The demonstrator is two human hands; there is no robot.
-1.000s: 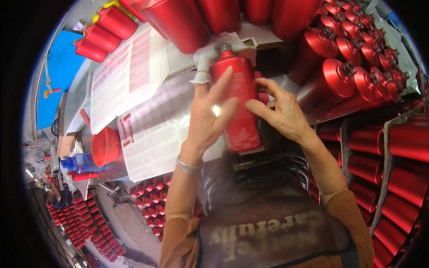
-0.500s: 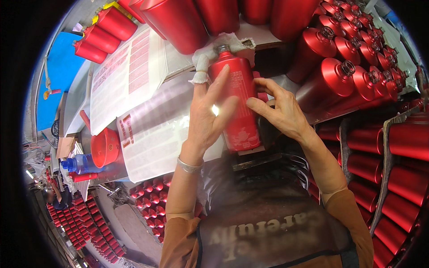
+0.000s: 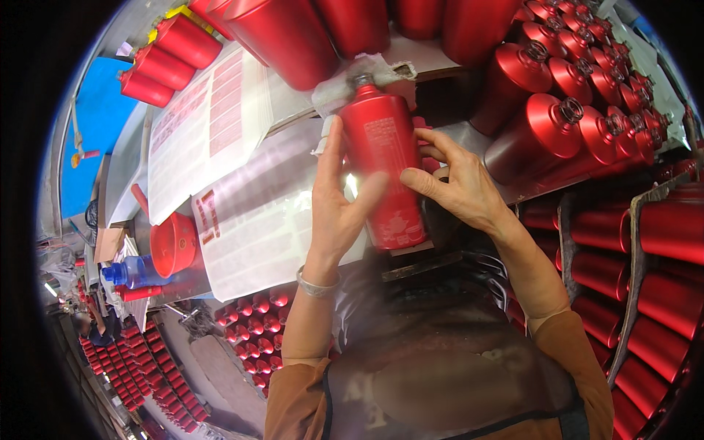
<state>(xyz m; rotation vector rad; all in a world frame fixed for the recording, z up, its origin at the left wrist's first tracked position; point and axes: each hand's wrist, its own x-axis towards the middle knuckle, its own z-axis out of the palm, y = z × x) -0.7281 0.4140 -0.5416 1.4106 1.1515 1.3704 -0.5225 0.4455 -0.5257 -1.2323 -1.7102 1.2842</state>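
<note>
A red bottle point(image 3: 389, 172) with a clear glass neck lies in front of me, its neck pointing away. Pale fine print covers its upper face, and a pale picture sits near its base. The neck rests by a support wrapped in white cloth point(image 3: 337, 94). Along the bottle's left side is my left hand point(image 3: 339, 213), fingers stretched out straight and the blurred thumb apart over the front; whether it touches is unclear. My right hand point(image 3: 463, 185) grips the right side, thumb on the front, fingertips bent against the edge. White printed sheets point(image 3: 253, 242) lie left of the bottle.
Large red bottles point(image 3: 352, 26) stand along the far edge. More crowd the right point(image 3: 535, 132), above racks of red bottles point(image 3: 671, 227). At left are a red cup point(image 3: 174, 242) and a blue plastic bottle point(image 3: 139, 271). Further red bottles point(image 3: 253, 330) stand below the table.
My left hand's fingers have moved off the bottle's front to its left side. The right hand stays at the right side, and the bottle has barely shifted.
</note>
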